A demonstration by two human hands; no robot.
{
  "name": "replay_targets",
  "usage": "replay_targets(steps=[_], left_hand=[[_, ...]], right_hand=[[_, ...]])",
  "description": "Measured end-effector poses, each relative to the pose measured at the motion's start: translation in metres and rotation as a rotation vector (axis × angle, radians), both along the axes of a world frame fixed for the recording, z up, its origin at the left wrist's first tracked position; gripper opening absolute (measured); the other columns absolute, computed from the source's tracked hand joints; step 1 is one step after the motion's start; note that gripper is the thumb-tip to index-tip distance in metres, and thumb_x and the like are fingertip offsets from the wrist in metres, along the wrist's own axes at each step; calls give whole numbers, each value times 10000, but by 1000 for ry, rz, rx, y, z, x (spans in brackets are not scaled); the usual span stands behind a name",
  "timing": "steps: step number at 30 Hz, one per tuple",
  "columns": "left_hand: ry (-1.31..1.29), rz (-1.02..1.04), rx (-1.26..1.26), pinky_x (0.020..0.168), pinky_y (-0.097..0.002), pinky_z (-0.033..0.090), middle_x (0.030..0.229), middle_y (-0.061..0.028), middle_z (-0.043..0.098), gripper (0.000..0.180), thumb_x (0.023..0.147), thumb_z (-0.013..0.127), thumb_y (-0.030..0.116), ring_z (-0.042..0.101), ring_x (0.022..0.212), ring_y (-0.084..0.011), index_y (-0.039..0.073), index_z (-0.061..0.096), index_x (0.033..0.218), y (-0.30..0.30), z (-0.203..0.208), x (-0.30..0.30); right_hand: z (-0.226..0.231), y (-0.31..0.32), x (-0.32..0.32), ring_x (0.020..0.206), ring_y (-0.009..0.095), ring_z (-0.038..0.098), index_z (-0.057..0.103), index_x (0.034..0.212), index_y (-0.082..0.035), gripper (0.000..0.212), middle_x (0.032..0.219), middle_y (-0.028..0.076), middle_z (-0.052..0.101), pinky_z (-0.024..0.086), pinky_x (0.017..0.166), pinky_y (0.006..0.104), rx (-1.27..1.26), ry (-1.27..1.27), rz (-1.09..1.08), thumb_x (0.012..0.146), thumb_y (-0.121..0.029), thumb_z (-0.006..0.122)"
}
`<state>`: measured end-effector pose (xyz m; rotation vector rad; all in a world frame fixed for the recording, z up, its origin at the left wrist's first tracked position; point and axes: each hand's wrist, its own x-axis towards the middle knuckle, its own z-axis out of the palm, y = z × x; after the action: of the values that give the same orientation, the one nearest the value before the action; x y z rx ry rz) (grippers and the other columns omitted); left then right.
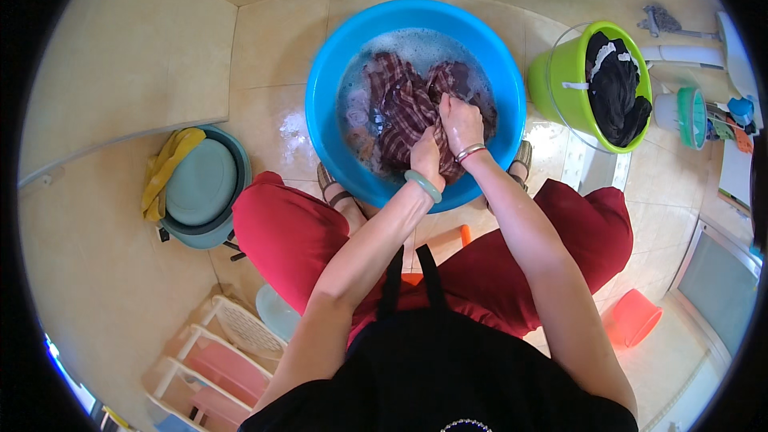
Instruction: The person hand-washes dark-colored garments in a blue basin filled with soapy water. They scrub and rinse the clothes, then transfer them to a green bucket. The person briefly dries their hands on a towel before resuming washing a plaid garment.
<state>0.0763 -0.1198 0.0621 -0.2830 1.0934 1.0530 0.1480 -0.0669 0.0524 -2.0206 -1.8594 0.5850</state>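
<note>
A large blue basin (322,124) of soapy water stands on the floor between my feet. In it lies a wet maroon plaid garment (394,108), bunched up and partly under the suds. My left hand (426,154), with a pale green bangle at the wrist, is closed on the near part of the cloth. Just to its right and slightly farther off, my right hand (462,123) grips the same garment in a fist. The two hands are close together. Paler cloth (358,112) shows under the water at the basin's left side.
To the right, a lime green bucket (552,84) holds dark clothes (614,92). Stacked grey-green basins (200,184) with a yellow cloth (172,168) stand at the left. A white rack (212,352) is at the lower left, and a coral pail (636,318) lies at the lower right.
</note>
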Motion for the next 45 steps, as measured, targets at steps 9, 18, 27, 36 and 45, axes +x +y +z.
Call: replay_targets(steps=[9, 18, 27, 36, 45], left_hand=[[-249, -11, 120, 765, -326, 485, 878, -51, 626, 316, 992, 385, 300, 594, 828, -183, 60, 583, 936, 11, 9, -43], [-38, -25, -1, 782, -328, 501, 966, -31, 659, 270, 996, 405, 270, 620, 850, -187, 91, 607, 996, 1, -23, -22], [5, -25, -44, 806, -309, 485, 967, -40, 626, 263, 989, 401, 210, 601, 884, -171, 35, 597, 1004, -1, -18, -10], [-462, 61, 209, 640, -345, 463, 710, -15, 566, 319, 980, 381, 337, 547, 680, -174, 145, 514, 763, 0, -35, -37], [-81, -29, 115, 979, -348, 417, 1252, -89, 561, 643, 933, 476, 559, 536, 1114, -214, 14, 499, 1274, 6, 23, -22]], right_hand=[[67, -60, -44, 557, 399, 560, 507, 657, -15, 288, 597, 228, 524, 434, 499, 456, 193, 395, 192, 906, -146, 566], [21, -29, -22, 637, 445, 600, 568, 712, -10, 394, 685, 251, 605, 491, 580, 528, -15, 205, -22, 948, -308, 467], [5, -8, -13, 638, 401, 632, 619, 670, 4, 428, 695, 225, 631, 530, 603, 485, -52, 74, -48, 937, -300, 477], [61, -65, -46, 590, 401, 594, 557, 707, -18, 329, 628, 211, 583, 472, 533, 482, 122, 302, 156, 933, -252, 510], [-24, -4, 72, 972, 376, 631, 558, 1188, -46, 310, 1037, 246, 645, 491, 865, 426, -61, 364, -292, 913, -183, 522]])
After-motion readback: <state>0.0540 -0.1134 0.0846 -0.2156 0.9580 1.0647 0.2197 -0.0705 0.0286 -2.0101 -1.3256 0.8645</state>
